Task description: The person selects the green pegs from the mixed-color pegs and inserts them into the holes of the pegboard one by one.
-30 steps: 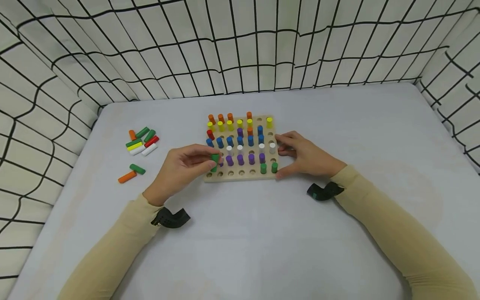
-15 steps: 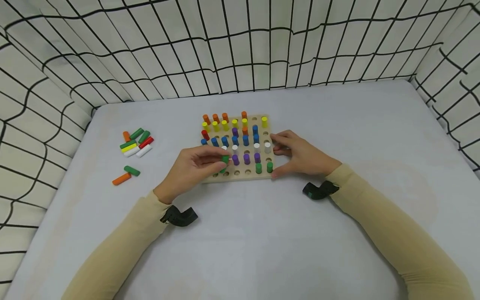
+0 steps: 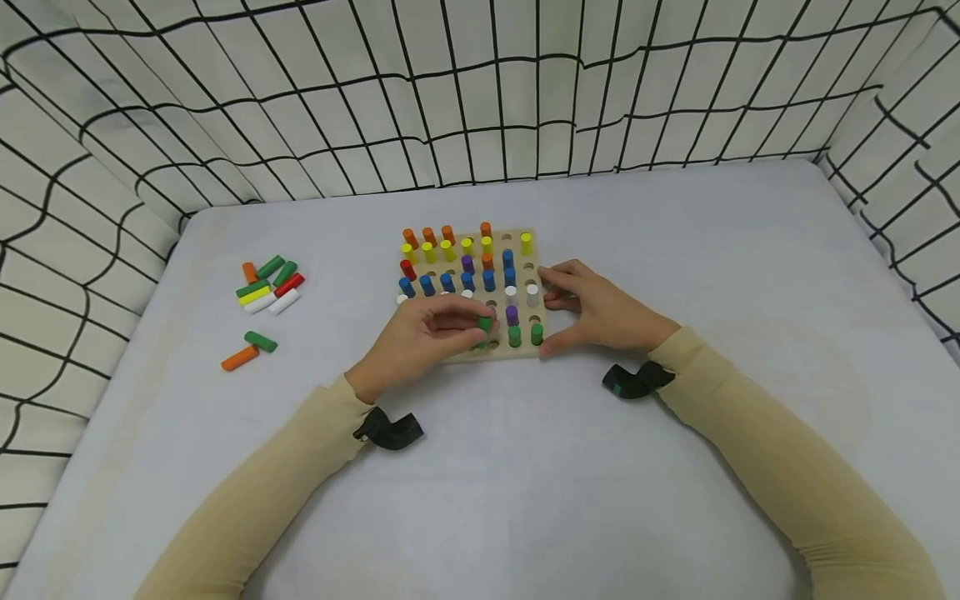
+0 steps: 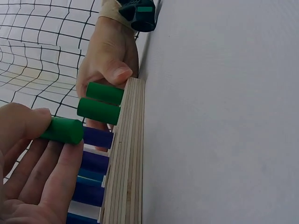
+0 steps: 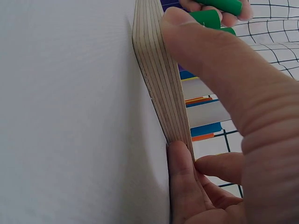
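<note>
My left hand (image 3: 431, 333) pinches a green peg (image 4: 65, 130) between thumb and fingertips, over the front row of a wooden pegboard (image 3: 506, 353). In the left wrist view the peg is level with the standing pegs' free ends, apart from the board's surface. Two green pegs (image 3: 525, 336) stand at the board's front right corner. My right hand (image 3: 600, 308) holds the board's right side, thumb at the near corner (image 5: 173, 28) and fingers bent against the edge. Rows of orange, yellow, red, blue, white and purple pegs fill much of the board. My left hand hides its front left part.
Left of the board lies a loose cluster of pegs (image 3: 270, 283) in green, orange, yellow, red and white. Nearer to me are one orange peg (image 3: 240, 358) and one green peg (image 3: 260, 341). A black wire grid (image 3: 480, 92) bounds the white table (image 3: 525, 483) behind and at both sides.
My left hand has moved right along the board's front row with the green peg in its fingertips. The right hand stays on the board's edge. The head view has shifted slightly.
</note>
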Demonstrator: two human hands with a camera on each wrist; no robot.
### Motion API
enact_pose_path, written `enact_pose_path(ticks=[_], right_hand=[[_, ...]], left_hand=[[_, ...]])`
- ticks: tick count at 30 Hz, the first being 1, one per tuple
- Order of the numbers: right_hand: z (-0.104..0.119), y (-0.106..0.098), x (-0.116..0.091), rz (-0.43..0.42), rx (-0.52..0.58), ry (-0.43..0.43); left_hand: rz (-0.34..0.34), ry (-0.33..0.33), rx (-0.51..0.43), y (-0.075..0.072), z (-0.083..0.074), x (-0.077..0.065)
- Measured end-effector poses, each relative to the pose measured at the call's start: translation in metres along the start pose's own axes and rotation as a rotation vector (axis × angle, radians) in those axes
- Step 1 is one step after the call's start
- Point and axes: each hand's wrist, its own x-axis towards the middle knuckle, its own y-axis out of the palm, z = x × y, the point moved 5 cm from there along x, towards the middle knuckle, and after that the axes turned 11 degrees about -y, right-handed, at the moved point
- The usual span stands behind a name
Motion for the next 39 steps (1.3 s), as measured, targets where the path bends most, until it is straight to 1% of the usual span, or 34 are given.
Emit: enact_pose_path(ticks=[6, 16, 20, 28, 33, 39], right_hand=[[0.000, 0.001, 0.001, -0.002, 0.007, -0.003], [-0.002, 0.002, 0.001, 0.005, 0.004, 0.006], [-0.002, 0.002, 0.001, 0.008, -0.001, 0.002], [0.001, 0.001, 0.002, -0.002, 0.002, -0.018], [0.002, 0.001, 0.001, -0.003, 0.012, -0.017], [0.003, 0.000, 0.000, 0.001, 0.014, -0.014]], left_hand=[[0.025, 0.020, -0.029, 0.009, 0.000, 0.004], [0.036, 0.026, -0.012, 0.014, 0.005, 0.003], [0.030, 0.033, -0.007, 0.016, 0.007, 0.003], [-0.002, 0.058, -0.003, 0.017, 0.008, 0.003], [-0.002, 0.088, 0.015, 0.019, 0.007, 0.002], [-0.001, 0.086, 0.022, 0.019, 0.005, 0.002]])
